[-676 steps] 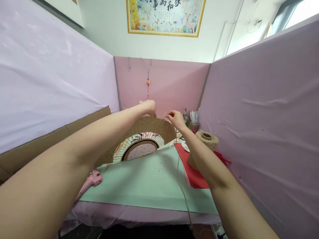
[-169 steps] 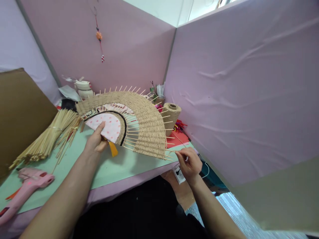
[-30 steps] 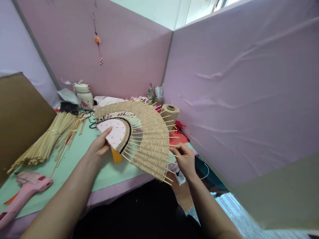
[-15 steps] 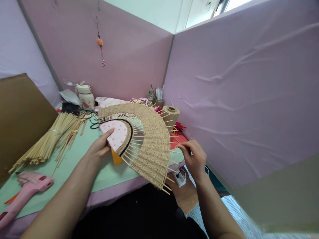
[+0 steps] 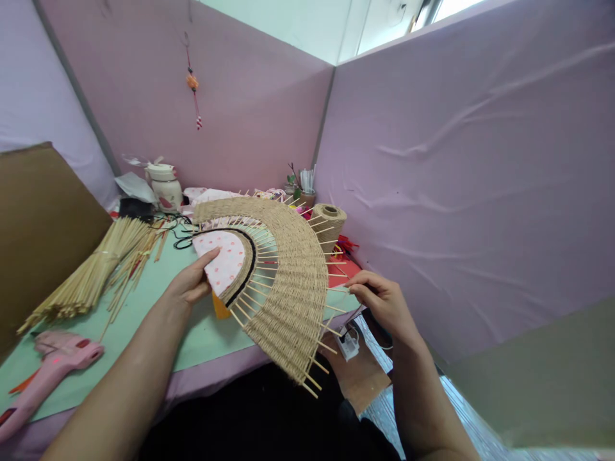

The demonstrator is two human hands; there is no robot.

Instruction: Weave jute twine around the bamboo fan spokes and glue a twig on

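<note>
A half-round woven fan [image 5: 300, 275] of jute twine on thin bamboo sticks is held over the table's front edge. Its inner half-circle is white fabric [image 5: 228, 253] with pink dots, bordered by tan and black cord. My left hand [image 5: 195, 278] grips this centre, thumb on top, the other fingers mostly underneath. At the fan's right rim, bare stick ends stick out past the weave. Close to them my right hand [image 5: 379, 299] pinches a thin strand of jute twine, thumb and forefinger together. Part of a yellow tassel [image 5: 221, 308] shows below the fabric.
A pink hot glue gun [image 5: 57, 358] and a bundle of bamboo sticks [image 5: 91, 272] lie at left, beside a brown board [image 5: 43, 218]. Behind the fan stand a twine spool [image 5: 330, 224] and a white bottle [image 5: 164, 189]. Partition walls [image 5: 456, 160] enclose the table.
The fan has turned slightly, its lower right end swinging down and left. My right hand has moved a little right and down, still pinching. My left hand keeps its grip.
</note>
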